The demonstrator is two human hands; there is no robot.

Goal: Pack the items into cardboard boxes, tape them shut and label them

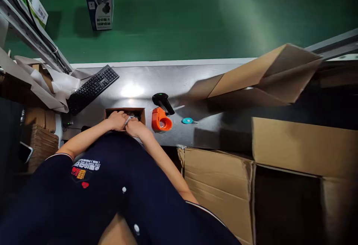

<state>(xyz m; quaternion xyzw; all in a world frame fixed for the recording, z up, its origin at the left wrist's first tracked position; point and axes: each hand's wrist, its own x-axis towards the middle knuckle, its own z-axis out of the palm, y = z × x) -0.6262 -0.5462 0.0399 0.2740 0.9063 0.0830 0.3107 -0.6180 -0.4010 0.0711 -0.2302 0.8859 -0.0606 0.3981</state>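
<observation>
Both of my hands are at a small open cardboard box [142,116] near the front edge of the metal table. My left hand [117,120] reaches over the box from the left, fingers bent and pointing right. Beside it my right hand [134,126] is closed at a small greyish-white piece [128,119] between the two hands. What my left fingers grip is hidden. Dark contents show in part inside the box. Just right of the box stands an orange tape dispenser [161,120], with a black handheld scanner [163,102] behind it.
A black keyboard [95,88] lies at the left. A teal cutter [187,120] lies right of the dispenser. Large open cartons [218,174] stand at the front right; another carton [251,73] leans behind. A printed box [102,4] stands on the green belt [181,21].
</observation>
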